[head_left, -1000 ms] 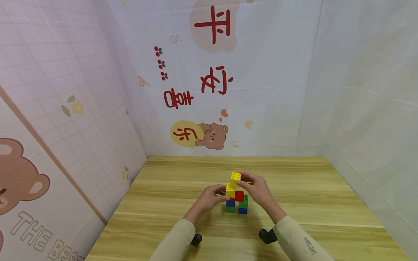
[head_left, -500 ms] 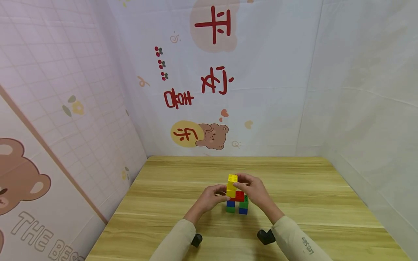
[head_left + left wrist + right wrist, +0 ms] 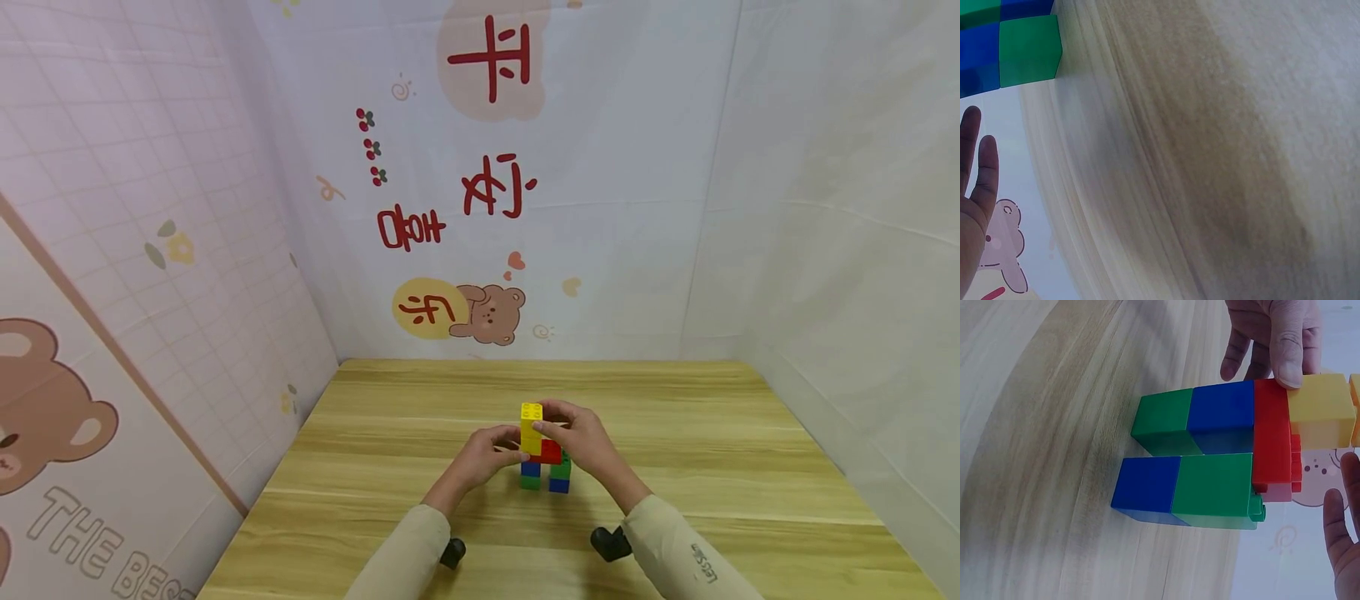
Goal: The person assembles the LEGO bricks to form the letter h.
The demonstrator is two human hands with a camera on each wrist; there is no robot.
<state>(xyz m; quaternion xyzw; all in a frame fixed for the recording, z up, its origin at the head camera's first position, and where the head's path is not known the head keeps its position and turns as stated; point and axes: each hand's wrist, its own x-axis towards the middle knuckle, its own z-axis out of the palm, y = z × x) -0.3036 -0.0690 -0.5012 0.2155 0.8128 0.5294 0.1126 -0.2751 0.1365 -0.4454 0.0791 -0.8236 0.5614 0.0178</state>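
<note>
In the head view, my right hand [image 3: 581, 429] pinches the upper yellow block [image 3: 532, 412], which sits directly over the lower yellow block [image 3: 530, 445]. A thin gap shows between the two yellow blocks in the right wrist view. My left hand [image 3: 483, 460] holds the lower yellow block, its thumb [image 3: 1289, 370] over the seam with the red block [image 3: 1272, 437]. That red block bridges two columns: a blue block [image 3: 1221, 419] on a green block [image 3: 1165, 420], and a green block [image 3: 1215, 487] on a blue block [image 3: 1146, 486]. Some fingers of both hands are hidden.
The structure stands on a wood-grain table [image 3: 675, 467]. White printed cloth [image 3: 615, 167] rises behind the table and along its sides. Two black objects [image 3: 611, 543] show beside the sleeves near the front.
My right hand has brought the upper yellow block left and down, lining it up over the lower yellow block. The left hand keeps its place on the structure.
</note>
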